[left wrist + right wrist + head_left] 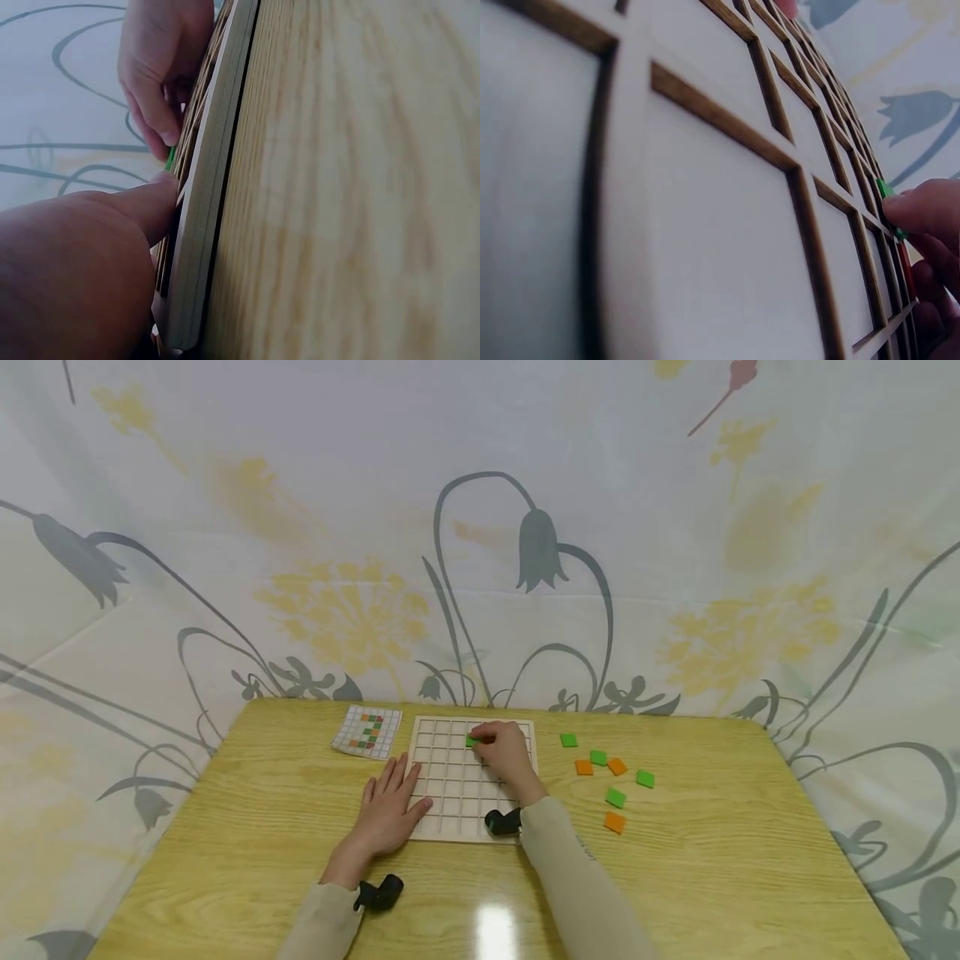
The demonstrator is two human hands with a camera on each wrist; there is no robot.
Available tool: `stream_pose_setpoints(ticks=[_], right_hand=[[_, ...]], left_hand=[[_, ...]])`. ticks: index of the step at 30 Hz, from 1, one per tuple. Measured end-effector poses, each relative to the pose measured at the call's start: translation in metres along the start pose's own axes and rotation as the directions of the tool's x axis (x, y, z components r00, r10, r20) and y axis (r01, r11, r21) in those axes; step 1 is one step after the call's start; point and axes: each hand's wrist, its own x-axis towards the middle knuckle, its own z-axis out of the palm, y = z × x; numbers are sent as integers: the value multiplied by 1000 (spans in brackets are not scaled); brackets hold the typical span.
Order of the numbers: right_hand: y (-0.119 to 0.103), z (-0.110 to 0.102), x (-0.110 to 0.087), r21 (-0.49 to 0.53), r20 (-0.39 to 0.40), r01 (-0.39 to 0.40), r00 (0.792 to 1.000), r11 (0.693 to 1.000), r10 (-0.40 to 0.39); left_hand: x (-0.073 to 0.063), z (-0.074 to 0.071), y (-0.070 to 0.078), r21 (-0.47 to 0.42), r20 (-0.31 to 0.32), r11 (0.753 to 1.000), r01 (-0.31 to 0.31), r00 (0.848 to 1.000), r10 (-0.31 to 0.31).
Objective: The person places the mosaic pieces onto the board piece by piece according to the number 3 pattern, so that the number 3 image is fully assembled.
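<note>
At the middle of the table, I'm watching the person's right hand working over the far part of a pale gridded board, its thumb and fingertips pinching a green tile at one of the upper cells. From the right wrist I'm seeing a red sliver showing just beside that tile. The left hand is resting with its fingers extended, gripping nothing, and its fingertips are touching the board's left edge. For writing, I'm finding only some small dark lettering on the right sleeve (too tiny for me to be reading at this range). A printed card is lying near the board's upper left corner, displaying a grid with green, orange and red squares. To the right of the board, four loose green tiles and three orange tiles are lying scattered. Black devices are sitting at both wrists. The tabletop is showing yellowish wood grain, with a white glare shining near the bottom edge, and behind it a pale backdrop is rising, carrying grey drooping flowers and yellow blossoms.
</note>
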Motion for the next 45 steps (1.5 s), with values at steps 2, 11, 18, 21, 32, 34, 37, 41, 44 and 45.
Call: stream_pose_setpoints(ticks=[2,11,18,21,32,34,37,41,44,45], right_hand=[[0,0,0,8,-3,-11,1000,1000,11],[1,0,1,38,25,-81,996,996,80],[1,-9,-2,21,17,-90,996,996,90],[3,-15,-2,42,-1,-104,995,994,104],[8,-50,-8,38,-36,-140,989,989,142],[9,-58,-11,22,-46,-126,991,992,127],[13,-71,-17,-9,-66,-109,992,994,108],[16,-91,-25,-88,-87,-100,992,991,93],[18,-106,-32,-119,-103,-83,992,989,70],[19,-111,-34,-121,-104,-78,992,990,65]], left_hand=[[0,0,0,-3,-5,1000,-5,1000,5],[1,1,-2,8,0,1000,0,1000,0],[-1,1,-1,3,5,1000,-1,1000,1],[-2,2,0,4,6,1000,-7,1000,7],[-1,-2,0,-5,-8,1000,-6,1000,6],[0,-2,0,-5,-13,1000,-9,1000,9],[0,-2,0,-5,-16,1000,-9,1000,9],[0,0,-1,-11,-16,1000,-14,1000,14],[0,1,-1,-5,-14,1000,-15,1000,15],[0,1,-2,-3,-15,1000,-16,1000,16]])
